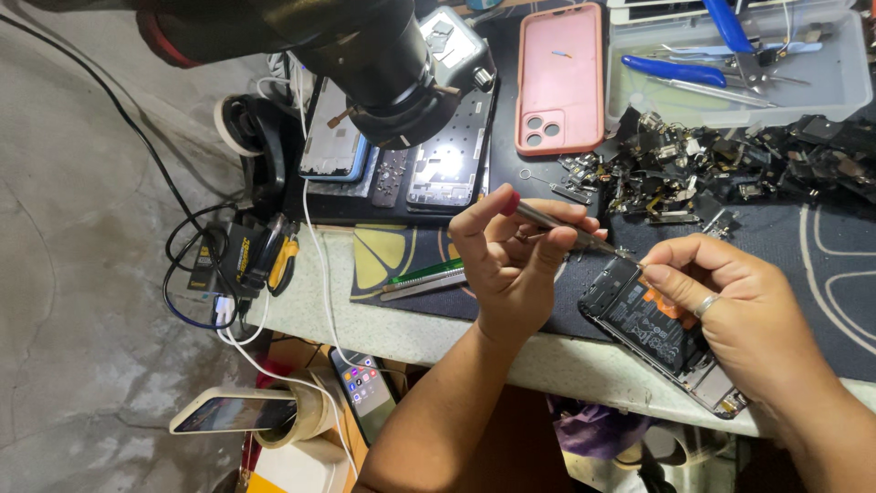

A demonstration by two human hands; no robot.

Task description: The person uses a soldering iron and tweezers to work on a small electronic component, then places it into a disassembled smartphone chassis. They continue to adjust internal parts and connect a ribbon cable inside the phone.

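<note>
Head view: the left hand [511, 260] pinches a thin metal tool [566, 228] between thumb and fingers, its tip lying at the top edge of an opened phone [662, 333] at the table's near edge. The right hand [739, 310] rests on that phone, thumb and forefinger pressed together just at the tool's tip; whether anything sits between them cannot be told. The phone lies back-open, its dark battery showing, half on the dark work mat [821, 256].

At the upper right a clear plastic tray [853, 87] holds blue-handled pliers [680, 71] and other slim metal tools. Just below the tray a heap of small dark phone parts [730, 169] is spread over the mat. Left of the tray lies a pink phone case [558, 78], face down.

A black microscope head [392, 78] hangs over a bare phone frame [447, 160], with another phone frame [333, 137] beside it to the left. A green-handled tool [424, 274] lies near the left wrist. Black and white cables [196, 265] trail off the table's left edge. Below the edge, a lit phone [365, 388] and a phone resting on a tape roll [228, 413] are in sight.
</note>
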